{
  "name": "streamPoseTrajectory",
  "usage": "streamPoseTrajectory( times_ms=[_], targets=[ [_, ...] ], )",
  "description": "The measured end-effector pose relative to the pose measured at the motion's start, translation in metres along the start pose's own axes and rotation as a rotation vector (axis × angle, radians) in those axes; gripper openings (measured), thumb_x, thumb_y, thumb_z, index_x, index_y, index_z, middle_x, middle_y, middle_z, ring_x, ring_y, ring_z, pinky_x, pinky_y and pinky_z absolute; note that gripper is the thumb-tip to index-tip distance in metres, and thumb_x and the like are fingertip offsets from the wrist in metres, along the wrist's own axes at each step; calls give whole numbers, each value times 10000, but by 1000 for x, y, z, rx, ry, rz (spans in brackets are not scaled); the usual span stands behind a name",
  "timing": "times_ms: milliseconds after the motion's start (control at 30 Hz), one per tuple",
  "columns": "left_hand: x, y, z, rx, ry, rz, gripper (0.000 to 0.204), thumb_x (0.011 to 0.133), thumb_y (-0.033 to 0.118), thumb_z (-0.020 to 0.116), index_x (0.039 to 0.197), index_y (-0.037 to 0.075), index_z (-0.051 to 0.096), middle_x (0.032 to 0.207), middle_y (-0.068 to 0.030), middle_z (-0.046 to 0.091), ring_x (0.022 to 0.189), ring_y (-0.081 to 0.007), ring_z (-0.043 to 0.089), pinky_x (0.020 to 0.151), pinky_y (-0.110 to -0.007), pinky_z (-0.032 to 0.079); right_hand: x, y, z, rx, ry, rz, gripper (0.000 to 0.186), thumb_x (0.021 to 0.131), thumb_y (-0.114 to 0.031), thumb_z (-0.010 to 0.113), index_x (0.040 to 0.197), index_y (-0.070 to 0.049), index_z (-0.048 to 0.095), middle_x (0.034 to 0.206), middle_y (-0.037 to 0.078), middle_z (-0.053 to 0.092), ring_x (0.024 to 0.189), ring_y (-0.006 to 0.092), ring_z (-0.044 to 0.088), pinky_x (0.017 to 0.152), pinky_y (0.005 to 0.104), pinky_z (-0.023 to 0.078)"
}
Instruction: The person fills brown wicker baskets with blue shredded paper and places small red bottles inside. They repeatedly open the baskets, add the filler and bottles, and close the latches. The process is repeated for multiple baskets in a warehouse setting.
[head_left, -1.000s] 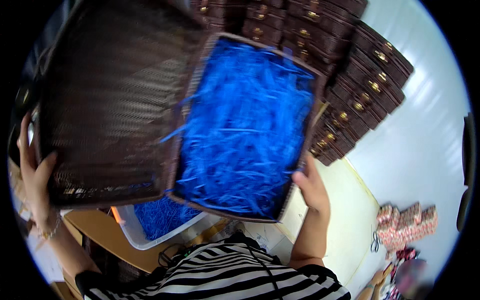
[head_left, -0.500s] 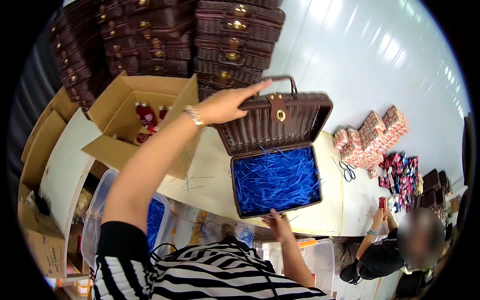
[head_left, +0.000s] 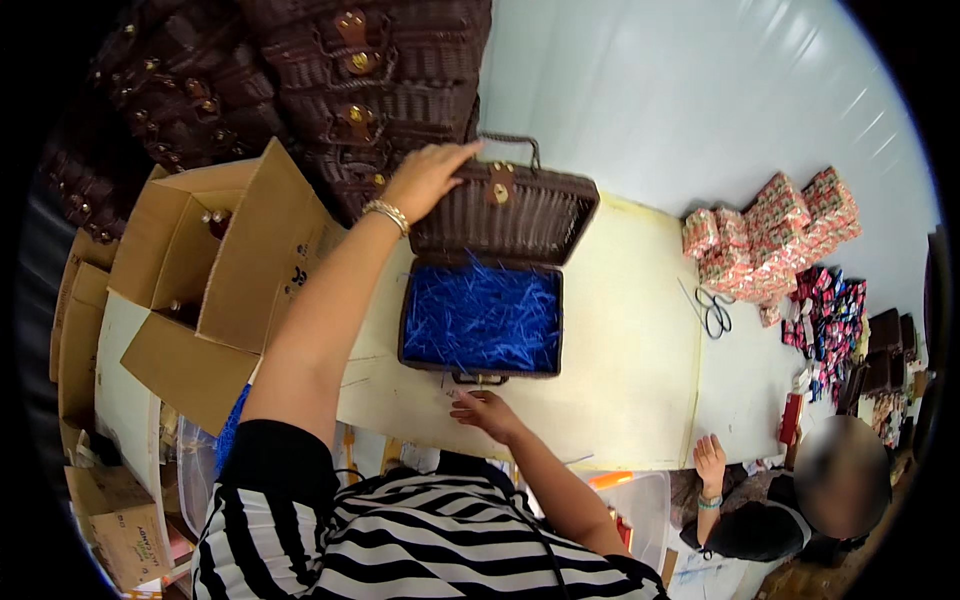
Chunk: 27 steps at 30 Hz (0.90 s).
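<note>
A dark brown wicker case [head_left: 582, 215] stands on the table with its lid raised and its front toward me. Blue shredded paper [head_left: 482, 315] fills its base. My left hand [head_left: 430, 185] grips the upper left edge of the lid, near the lid's handle, with the index finger stretched along the top. Just in front of the base's front handle [head_left: 480, 379], my right hand [head_left: 487, 415] is open, fingers apart and holding nothing.
Stacked wicker cases [head_left: 365, 110] rise behind an open cardboard box [head_left: 270, 260] with bottles at the left. Scissors [head_left: 716, 312], patterned boxes [head_left: 770, 240] and colourful plaid items [head_left: 828, 325] lie right. A co-worker [head_left: 755, 520] sits at the right; a clear plastic bin [head_left: 650, 500] stands below the table.
The open case now sits squarer and farther back on the table, my left hand still on its lid. My right hand has come off its front edge. The co-worker's hand has moved left.
</note>
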<state>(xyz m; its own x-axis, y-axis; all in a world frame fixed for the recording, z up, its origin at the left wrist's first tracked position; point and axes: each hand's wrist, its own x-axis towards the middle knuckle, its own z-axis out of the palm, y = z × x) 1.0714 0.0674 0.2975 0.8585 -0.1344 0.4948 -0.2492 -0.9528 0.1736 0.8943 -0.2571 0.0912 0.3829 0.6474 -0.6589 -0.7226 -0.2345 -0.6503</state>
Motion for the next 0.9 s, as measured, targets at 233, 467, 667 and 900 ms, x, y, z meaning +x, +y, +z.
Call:
streamPoseTrajectory(
  times_ms=[233,467,667,900],
  targets=[
    [-52,35,26,74,200,93,615,866,135,667,1439,136,444,1391,-118,486,1315,-342,443,1096,-484,363,-101,24,-101,-1235,567,-572,588,850,-251,719,1365,-84,491,1441,190,440,1341,387,393,1064,481,366],
    [-177,93,115,-86,-573,-41,894,842,256,720,1564,188,197,1627,-105,148,1504,-322,103,1204,-554,118,-101,91,-115,-1641,77,-590,594,890,-186,538,1464,-104,406,1575,179,274,1455,429,218,1183,536,205],
    [-203,65,132,380,-572,-98,958,776,166,762,1561,209,214,1626,-82,179,1502,-322,128,1203,-573,78,-75,-41,-47,-1420,124,-1030,439,771,-60,616,1209,-86,613,1309,152,522,1202,351,496,999,449,414],
    [-213,64,49,-122,-343,-310,819,769,302,801,1468,150,403,1580,-93,279,1473,-344,188,1197,-532,177,6,-135,9,-1446,-85,-882,165,796,-130,685,949,-71,672,1012,97,623,893,291,605,696,384,522]
  ],
)
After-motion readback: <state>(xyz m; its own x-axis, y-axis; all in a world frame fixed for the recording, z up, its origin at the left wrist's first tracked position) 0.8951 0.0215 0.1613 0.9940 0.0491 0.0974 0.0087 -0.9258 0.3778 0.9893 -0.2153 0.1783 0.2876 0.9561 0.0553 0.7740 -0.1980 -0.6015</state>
